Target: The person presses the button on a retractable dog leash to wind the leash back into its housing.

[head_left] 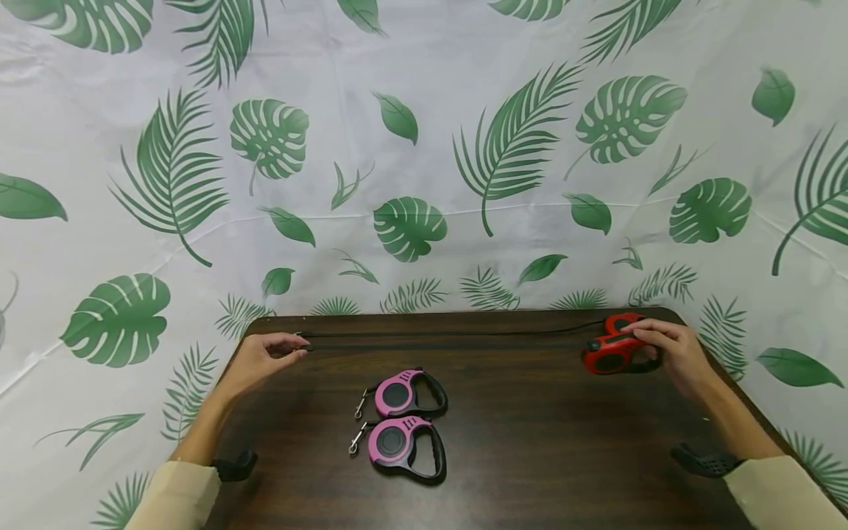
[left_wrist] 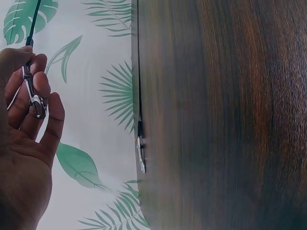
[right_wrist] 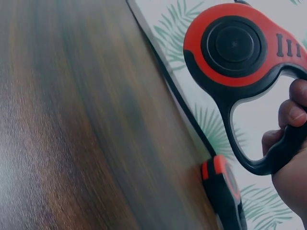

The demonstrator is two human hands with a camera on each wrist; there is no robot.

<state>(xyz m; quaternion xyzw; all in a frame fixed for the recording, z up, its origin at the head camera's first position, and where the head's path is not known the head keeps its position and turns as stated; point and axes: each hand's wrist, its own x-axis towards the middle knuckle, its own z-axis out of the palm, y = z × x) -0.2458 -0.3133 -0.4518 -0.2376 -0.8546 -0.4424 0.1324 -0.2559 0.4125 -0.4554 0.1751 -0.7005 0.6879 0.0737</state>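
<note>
Apart, left fingers point(left_wrist: 56, 115) holding clip point(left_wrist: 35, 99), right fingers point(right_wrist: 292, 114) gripping red leash point(right_wrist: 234, 45)

Red-and-black retractable leash point(right_wrist: 234, 45): raised, looped handle point(right_wrist: 259, 167) gripped by right hand point(head_left: 672, 350). Cord point(left_wrist: 34, 21): extended leftward, apparently taut. Metal snap hook point(left_wrist: 33, 93): cord end, held in left hand point(head_left: 261, 359).

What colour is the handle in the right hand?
The handle is black; it shows best in the right wrist view.

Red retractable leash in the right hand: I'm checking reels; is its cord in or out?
Out: black cord runs from the leash to the silver metal clip the left hand holds.
</note>
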